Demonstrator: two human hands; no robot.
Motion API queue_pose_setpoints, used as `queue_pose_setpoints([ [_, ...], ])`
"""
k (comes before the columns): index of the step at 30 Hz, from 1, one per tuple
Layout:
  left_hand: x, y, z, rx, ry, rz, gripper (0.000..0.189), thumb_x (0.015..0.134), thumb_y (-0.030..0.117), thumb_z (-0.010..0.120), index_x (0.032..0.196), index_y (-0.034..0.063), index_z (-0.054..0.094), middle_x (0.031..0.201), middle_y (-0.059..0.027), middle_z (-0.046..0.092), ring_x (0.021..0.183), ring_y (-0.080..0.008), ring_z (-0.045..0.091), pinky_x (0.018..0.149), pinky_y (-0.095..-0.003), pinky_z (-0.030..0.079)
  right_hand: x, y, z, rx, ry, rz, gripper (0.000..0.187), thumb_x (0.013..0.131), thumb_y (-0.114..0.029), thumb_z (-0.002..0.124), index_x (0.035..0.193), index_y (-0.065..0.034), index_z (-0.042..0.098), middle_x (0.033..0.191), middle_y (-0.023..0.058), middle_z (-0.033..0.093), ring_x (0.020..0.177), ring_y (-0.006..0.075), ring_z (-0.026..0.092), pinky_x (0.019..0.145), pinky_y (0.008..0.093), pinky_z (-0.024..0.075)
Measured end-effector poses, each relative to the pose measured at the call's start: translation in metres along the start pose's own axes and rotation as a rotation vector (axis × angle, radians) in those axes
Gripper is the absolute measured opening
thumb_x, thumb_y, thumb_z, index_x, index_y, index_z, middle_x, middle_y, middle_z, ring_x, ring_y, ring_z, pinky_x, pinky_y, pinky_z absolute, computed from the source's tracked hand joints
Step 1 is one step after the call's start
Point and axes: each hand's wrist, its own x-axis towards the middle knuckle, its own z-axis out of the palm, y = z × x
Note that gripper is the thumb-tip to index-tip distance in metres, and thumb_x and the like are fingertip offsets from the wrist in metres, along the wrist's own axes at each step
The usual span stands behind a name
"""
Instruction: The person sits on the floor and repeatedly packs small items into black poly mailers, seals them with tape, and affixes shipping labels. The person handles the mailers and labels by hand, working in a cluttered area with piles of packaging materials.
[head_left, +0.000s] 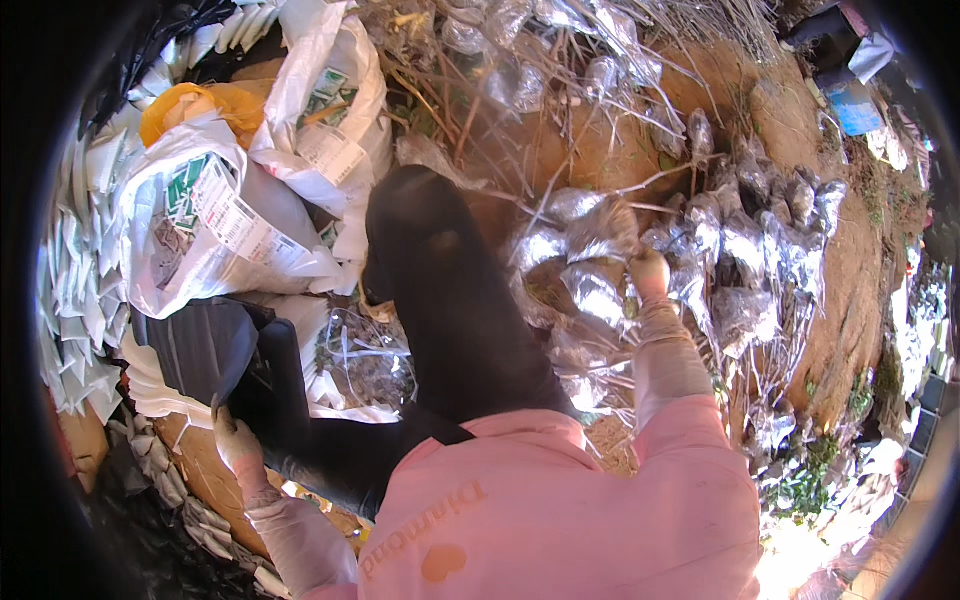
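My left hand (236, 442), in a pale glove, is at the lower left, with its fingertips closed on the lower edge of dark plastic sheeting (199, 352). To the right, my gloved right hand (649, 274) closes around the end of a plastic-wrapped plant bundle (604, 229). Bare stems stick out of the wrapped bundles. Several more shiny wrapped bundles (720, 232) lie beside and beyond that hand. My dark-trousered leg (457, 300) is between the two hands. What the right fingers enclose is partly hidden.
Two white woven sacks (292, 217) (352, 97) with printed labels hold green and white packets at the upper left. White folded sheets (75, 285) are stacked along the left rim. Loose twigs (675, 45) spread over brown soil (847, 277) at the top and right.
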Motion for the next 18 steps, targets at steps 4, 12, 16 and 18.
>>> queue_pose_setpoints([
  [4, 0.012, 0.007, 0.02, -0.058, -0.007, 0.05, 0.046, 0.09, -0.004, 0.042, 0.135, -0.0061, 0.051, 0.144, -0.0166, 0.052, 0.133, -0.0292, 0.05, 0.111, -0.0334, 0.037, 0.024, 0.048, -0.047, 0.262, 0.147, -0.076, 0.01, 0.087, -0.007, 0.068, 0.096, -0.0041, 0.071, 0.078, 0.0014, 0.069, 0.07, 0.01, 0.059, 0.067, 0.0278, 0.0493],
  [12, 0.016, 0.005, 0.031, -0.032, 0.05, 0.205, 0.049, 0.085, -0.004, 0.045, 0.133, -0.006, 0.052, 0.144, -0.0193, 0.05, 0.134, -0.0345, 0.047, 0.113, -0.0373, 0.036, -0.03, -0.162, -0.228, 0.932, 0.266, -0.401, 0.021, 0.094, -0.025, 0.07, 0.102, -0.0066, 0.063, 0.094, 0.0042, 0.071, 0.08, 0.0093, 0.063, 0.071, 0.0251, 0.0539],
  [16, -0.001, 0.025, 0.026, -0.142, 0.03, 0.117, 0.048, 0.083, -0.002, 0.049, 0.131, -0.005, 0.055, 0.14, -0.0221, 0.052, 0.131, -0.0384, 0.049, 0.111, -0.0397, 0.038, -0.057, -0.235, -0.254, 0.669, 0.185, -0.677, 0.015, 0.097, -0.015, 0.065, 0.11, -0.0057, 0.063, 0.094, 0.0012, 0.069, 0.082, 0.0087, 0.062, 0.072, 0.0251, 0.0513],
  [18, -0.011, 0.032, 0.017, -0.02, 0.067, 0.125, 0.047, 0.084, -0.001, 0.049, 0.13, -0.0027, 0.056, 0.141, -0.0221, 0.052, 0.129, -0.0372, 0.05, 0.11, -0.0398, 0.04, -0.088, -0.266, -0.232, 0.688, -0.191, -0.72, 0.016, 0.099, -0.013, 0.06, 0.113, -0.0049, 0.061, 0.094, 0.0014, 0.068, 0.08, 0.0091, 0.061, 0.069, 0.0257, 0.0508],
])
